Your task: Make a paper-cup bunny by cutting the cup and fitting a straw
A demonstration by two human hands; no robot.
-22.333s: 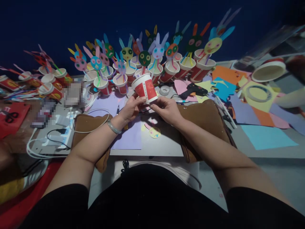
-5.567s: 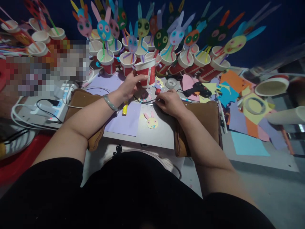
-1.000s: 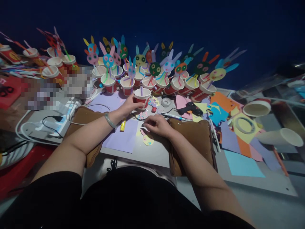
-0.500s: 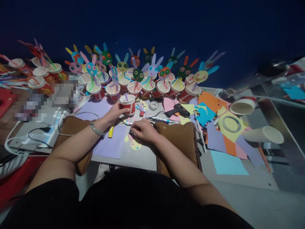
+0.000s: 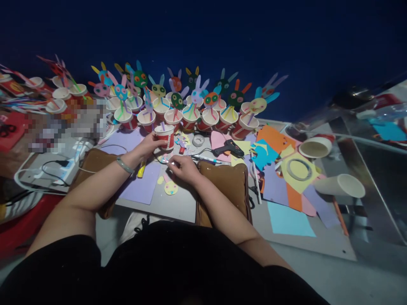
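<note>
My left hand (image 5: 151, 145) is wrapped round a red and white paper cup (image 5: 165, 137), upright, with a purple straw inside. Close by on the right, my right hand (image 5: 183, 167) has its thumb and fingers pinched together; whatever is between them is too small to make out. Just below those fingers lies a yellow paper rabbit head (image 5: 171, 188) with pink and yellow ears. A yellow tube-like object (image 5: 140, 170) rests under my left wrist on a purple paper sheet (image 5: 142, 186). Small paper scraps are scattered beyond my right hand.
Several cups with paper rabbits on straws (image 5: 209, 117) line the back. A black glue gun (image 5: 228, 147), a grey tape roll (image 5: 199, 140) and brown cushions (image 5: 224, 184) surround my hands. At right lie coloured paper (image 5: 291, 218), a larger tape ring (image 5: 299, 169) and cups (image 5: 351, 186).
The view has turned slightly, shifting the scene left. My left hand still holds the cup. My pinched right hand has moved a little off the yellow rabbit head, showing more of its ears.
</note>
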